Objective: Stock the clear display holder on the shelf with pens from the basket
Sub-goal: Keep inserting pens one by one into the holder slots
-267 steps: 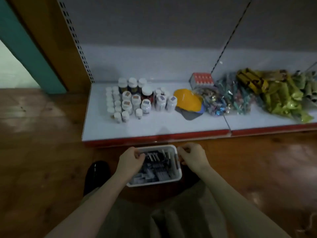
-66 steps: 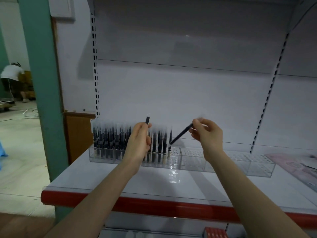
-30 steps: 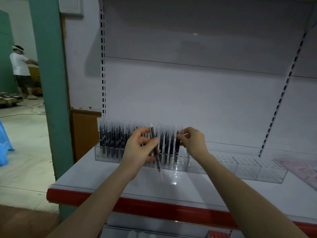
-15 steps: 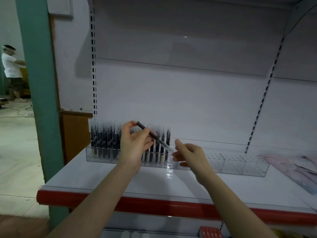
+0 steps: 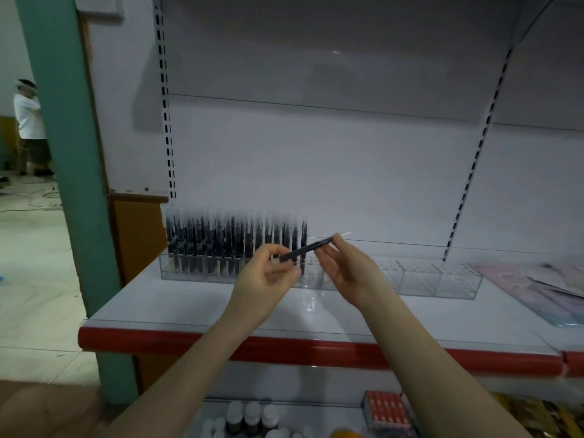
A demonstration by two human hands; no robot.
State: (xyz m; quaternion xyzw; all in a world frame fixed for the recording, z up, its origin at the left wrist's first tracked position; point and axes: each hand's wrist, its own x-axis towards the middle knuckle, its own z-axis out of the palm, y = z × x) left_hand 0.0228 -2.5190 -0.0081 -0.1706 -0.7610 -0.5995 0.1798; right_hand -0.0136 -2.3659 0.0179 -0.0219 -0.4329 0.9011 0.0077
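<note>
A person stocking a shop shelf (image 5: 221, 308) holds one dark pen (image 5: 306, 248) slantwise between both hands, just in front of the clear display holder (image 5: 436, 279). The left hand (image 5: 268, 276) is curled round the pen's lower end and the right hand (image 5: 347, 273) pinches it near the pale upper tip. To seat it cleanly, the pen likely needs turning upright and lowering by one hand into the first free cell directly behind the hands, clear of its neighbours. The holder's cells beyond the left hand are packed with upright pens (image 5: 227, 245), those beyond and to the right of the right hand show empty, and the basket is out of view.
</note>
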